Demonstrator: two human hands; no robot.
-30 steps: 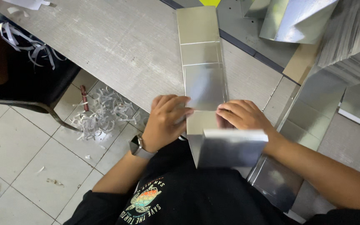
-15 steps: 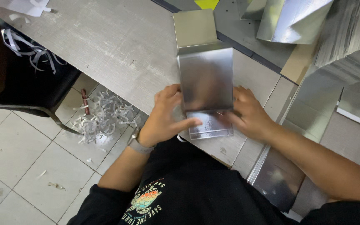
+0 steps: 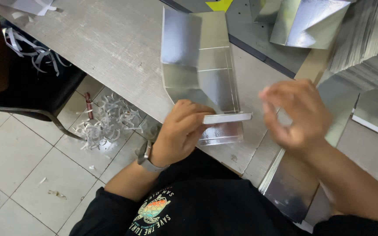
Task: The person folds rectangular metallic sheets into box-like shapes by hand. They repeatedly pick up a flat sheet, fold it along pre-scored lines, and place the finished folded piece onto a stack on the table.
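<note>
Silver card sheet (image 3: 202, 65) at centre of frame, creased into panels, long axis running from upper centre down toward the lower middle, near end folded over at the grey table (image 3: 110, 48) edge. Left hand (image 3: 180, 133) closed on that near folded flap, fingers curled over it, thumb side against the white edge; watch (image 3: 144, 156) on the wrist. Right hand (image 3: 296, 113) blurred, lifted off to centre right, fingers loosely spread, holding nothing, just beside the sheet but apart from it. Left hand plainly the nearer, already on the sheet. Upper right: more silver sheets, one folded piece (image 3: 302, 22) and a stack (image 3: 364, 39). Left of frame: paper shreds (image 3: 106, 122) on tiled floor, dark chair (image 3: 27, 87).
</note>
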